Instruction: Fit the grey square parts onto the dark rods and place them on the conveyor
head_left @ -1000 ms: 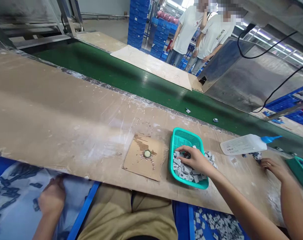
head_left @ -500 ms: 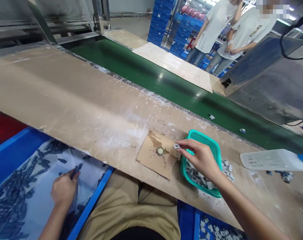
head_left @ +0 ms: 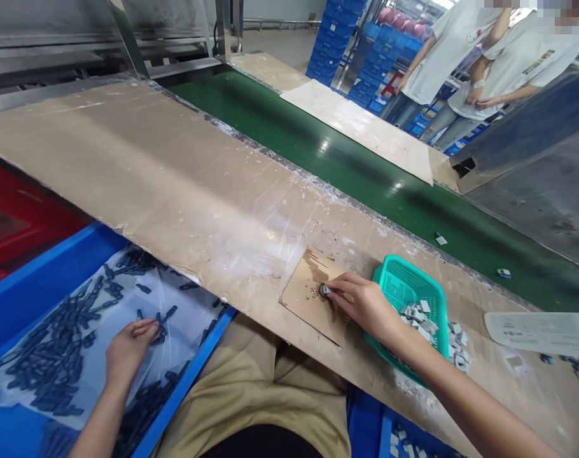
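Right hand (head_left: 366,305) is shifting from basket (head_left: 443,305) to cap (head_left: 322,290), pinching a block (head_left: 326,290), probably light, stiff, best held by its edges; left hand (head_left: 127,350) is curling over black parts (head_left: 55,356), hold unclear.

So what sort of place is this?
Probably a factory workshop: a long green belt runs beside the worktable, blue crates stand stacked beyond it, and many small dark parts lie in a blue bin.
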Demonstrator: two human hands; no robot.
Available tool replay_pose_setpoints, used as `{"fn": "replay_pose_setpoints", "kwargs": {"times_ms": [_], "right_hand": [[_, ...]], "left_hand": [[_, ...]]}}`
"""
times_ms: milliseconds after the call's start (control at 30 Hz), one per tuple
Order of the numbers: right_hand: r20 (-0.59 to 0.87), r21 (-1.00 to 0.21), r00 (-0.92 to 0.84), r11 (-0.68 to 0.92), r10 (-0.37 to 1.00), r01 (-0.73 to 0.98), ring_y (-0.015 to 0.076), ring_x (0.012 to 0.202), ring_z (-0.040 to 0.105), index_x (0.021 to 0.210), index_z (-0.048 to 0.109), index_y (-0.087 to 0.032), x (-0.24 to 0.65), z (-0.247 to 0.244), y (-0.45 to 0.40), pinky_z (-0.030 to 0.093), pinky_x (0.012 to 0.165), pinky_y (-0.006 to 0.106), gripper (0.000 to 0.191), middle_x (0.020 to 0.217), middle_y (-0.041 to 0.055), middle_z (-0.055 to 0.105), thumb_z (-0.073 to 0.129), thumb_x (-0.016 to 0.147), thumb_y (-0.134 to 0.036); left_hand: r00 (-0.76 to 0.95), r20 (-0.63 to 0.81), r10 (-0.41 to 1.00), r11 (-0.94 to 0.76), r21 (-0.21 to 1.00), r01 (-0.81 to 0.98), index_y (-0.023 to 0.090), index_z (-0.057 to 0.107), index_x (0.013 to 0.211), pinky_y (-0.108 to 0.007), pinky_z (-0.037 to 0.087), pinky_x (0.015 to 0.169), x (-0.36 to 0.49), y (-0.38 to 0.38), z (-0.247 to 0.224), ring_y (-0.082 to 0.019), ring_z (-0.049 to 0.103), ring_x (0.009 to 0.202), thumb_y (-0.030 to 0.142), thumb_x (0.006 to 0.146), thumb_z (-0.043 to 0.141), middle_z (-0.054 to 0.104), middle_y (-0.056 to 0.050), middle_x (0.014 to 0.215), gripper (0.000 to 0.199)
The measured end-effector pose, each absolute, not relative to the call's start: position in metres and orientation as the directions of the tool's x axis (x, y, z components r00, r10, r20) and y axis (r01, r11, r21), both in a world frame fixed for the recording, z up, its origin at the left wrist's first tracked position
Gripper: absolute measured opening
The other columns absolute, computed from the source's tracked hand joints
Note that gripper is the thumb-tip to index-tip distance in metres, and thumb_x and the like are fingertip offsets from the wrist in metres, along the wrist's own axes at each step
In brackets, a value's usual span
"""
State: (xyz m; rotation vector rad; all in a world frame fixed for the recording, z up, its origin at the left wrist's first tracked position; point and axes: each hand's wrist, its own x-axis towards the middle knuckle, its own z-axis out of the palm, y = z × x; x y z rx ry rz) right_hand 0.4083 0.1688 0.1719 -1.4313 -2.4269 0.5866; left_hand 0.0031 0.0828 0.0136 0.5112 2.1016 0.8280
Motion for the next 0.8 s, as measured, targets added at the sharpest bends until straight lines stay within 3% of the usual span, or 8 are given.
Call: {"fn": "replay_pose_setpoints", "kwargs": {"times_ms": [133,233,367,467,567,800], "right_hand": [[-0.027,-0.653,-0.299,0.209,0.954,0.728,0.0211,0.081,0.066,0.094,0.066,-0.020,0.409,0.181,0.164,0.052,0.074,0.033,0.019,0.091,0.0075,0.069,0.057,0.084,-0.032],[-0.186,-0.843,-0.147,-0.081,0.971,0.532,0.0223,0.083,0.067,0.089,0.064,-0.018,0.408,0.190,0.161,0.053,0.076,0.033,0.026,0.090,0.0077,0.071,0.066,0.076,-0.040],[-0.351,-0.902,-0.116,-0.302,0.929,0.309,0.0185,0.074,0.067,0.084,0.064,-0.017,0.404,0.200,0.156,0.053,0.072,0.030,0.030,0.084,0.0074,0.072,0.073,0.069,-0.041],[-0.361,-0.919,-0.151,-0.324,0.920,0.224,0.0158,0.067,0.065,0.082,0.064,-0.017,0.401,0.202,0.149,0.053,0.068,0.028,0.028,0.078,0.0057,0.071,0.073,0.069,-0.039],[-0.281,-0.950,-0.133,-0.257,0.950,0.176,0.0165,0.064,0.066,0.080,0.064,-0.017,0.395,0.203,0.136,0.054,0.065,0.029,0.025,0.073,0.0049,0.070,0.074,0.068,-0.037],[-0.186,-0.947,-0.102,-0.150,0.977,0.285,0.0194,0.065,0.069,0.079,0.065,-0.018,0.377,0.215,0.104,0.058,0.062,0.029,0.020,0.073,0.0057,0.072,0.076,0.067,-0.030]], "left_hand": [[-0.477,-0.705,0.525,0.668,0.689,-0.283,0.013,0.061,0.077,-0.025,0.056,0.073,0.006,0.078,0.034,-0.016,0.066,0.076,0.007,0.073,0.056,0.067,-0.007,0.086,0.008],[-0.381,-0.779,0.497,0.578,0.625,-0.525,0.012,0.064,0.076,-0.017,0.055,0.070,0.021,0.076,0.059,-0.012,0.065,0.078,0.002,0.077,0.052,0.067,-0.006,0.089,0.015],[-0.192,-0.740,0.645,0.465,0.579,-0.670,0.012,0.064,0.077,-0.015,0.055,0.066,0.068,0.079,0.093,-0.011,0.064,0.075,-0.001,0.073,0.057,0.068,-0.006,0.085,0.016],[0.068,-0.592,0.803,0.464,0.549,-0.695,0.014,0.065,0.084,-0.015,0.054,0.060,0.116,0.087,0.113,-0.011,0.063,0.070,0.008,0.061,0.076,0.067,-0.003,0.078,0.026],[0.229,-0.461,0.857,0.482,0.564,-0.670,0.014,0.064,0.090,-0.019,0.055,0.063,0.163,0.098,0.128,-0.011,0.063,0.069,0.020,0.055,0.083,0.065,-0.002,0.072,0.040],[0.229,-0.376,0.898,0.429,0.633,-0.644,0.011,0.064,0.075,-0.020,0.053,0.062,0.220,0.107,0.143,-0.012,0.064,0.062,0.021,0.048,0.085,0.068,-0.004,0.065,0.036]]}}
